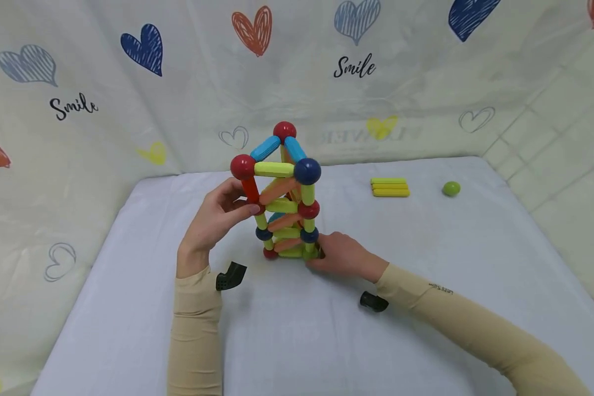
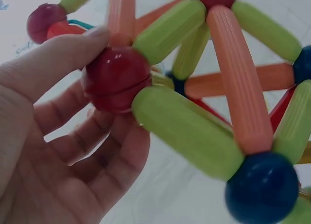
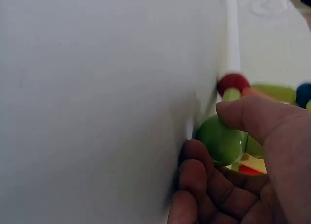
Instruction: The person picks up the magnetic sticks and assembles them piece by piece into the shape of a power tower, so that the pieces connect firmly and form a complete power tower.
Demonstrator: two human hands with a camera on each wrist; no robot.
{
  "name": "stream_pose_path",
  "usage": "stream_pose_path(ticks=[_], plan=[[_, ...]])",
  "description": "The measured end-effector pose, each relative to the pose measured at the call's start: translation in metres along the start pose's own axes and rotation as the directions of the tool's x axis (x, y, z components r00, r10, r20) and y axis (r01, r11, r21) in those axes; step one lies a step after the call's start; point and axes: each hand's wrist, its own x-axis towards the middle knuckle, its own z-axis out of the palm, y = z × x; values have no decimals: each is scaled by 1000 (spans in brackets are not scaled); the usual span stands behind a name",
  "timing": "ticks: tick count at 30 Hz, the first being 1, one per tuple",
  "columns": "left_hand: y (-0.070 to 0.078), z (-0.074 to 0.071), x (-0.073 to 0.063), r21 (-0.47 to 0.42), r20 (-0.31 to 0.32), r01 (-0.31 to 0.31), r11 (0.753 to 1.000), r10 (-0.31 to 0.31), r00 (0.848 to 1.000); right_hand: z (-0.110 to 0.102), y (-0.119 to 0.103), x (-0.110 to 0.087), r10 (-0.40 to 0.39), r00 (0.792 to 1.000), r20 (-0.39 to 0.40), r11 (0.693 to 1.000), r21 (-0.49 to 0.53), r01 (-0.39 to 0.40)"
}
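Note:
A tall tower of coloured rods [image 1: 274,169] and balls stands upright on the white table. Red and dark blue balls join its yellow-green, orange and light blue rods, and a red ball [image 1: 284,130] tops it. On the tower's left side, my left hand [image 1: 209,223] holds a red ball [image 2: 116,78] partway up, thumb on its near side and fingers curled behind it. Low at the right corner, my right hand [image 1: 344,257] pinches a green ball [image 3: 221,141] of the base between thumb and fingers. The hand covers part of that corner in the head view.
Several yellow and yellow-green rods [image 1: 390,187] lie side by side at the back right of the table [image 1: 425,330]. Farther right sits a loose green ball [image 1: 451,188]. A white curtain [image 1: 297,88] with printed hearts hangs behind the table. Black pieces [image 1: 231,276] show near both wrists.

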Motion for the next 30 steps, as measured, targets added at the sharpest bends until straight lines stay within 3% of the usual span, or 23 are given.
stream_pose_path(ticks=[5, 9, 11, 13, 16, 19, 22, 26, 30], plan=[[2, 5, 1, 27, 115, -65, 998, 62, 991, -20, 24, 4, -16, 1000, 2, 1000, -11, 16], [3, 8, 3, 45, 134, -93, 995, 86, 987, -46, 43, 3, 27, 1000, 3, 1000, -3, -27], [3, 9, 3, 51, 127, -93, 994, 86, 988, -60, 57, 0, 63, 996, -62, 998, -21, -64], [3, 9, 3, 55, 125, -94, 994, 86, 988, -73, 71, -4, 106, 982, -158, 991, -58, -117], [4, 9, 3, 62, 121, -97, 993, 89, 989, -86, 93, -12, 176, 935, -307, 964, -140, -228], [4, 11, 3, 77, 109, -106, 991, 97, 989, -93, 111, -17, 221, 904, -366, 924, -218, -315], [4, 12, 3, 91, 98, -113, 989, 104, 990, -96, 122, -17, 260, 905, -337, 900, -254, -353], [4, 13, 3, 94, 94, -107, 990, 99, 991, -95, 127, -13, 304, 909, -285, 900, -228, -372], [6, 13, 3, 97, 94, -105, 990, 96, 991, -95, 129, -8, 291, 909, -299, 907, -216, -362]])
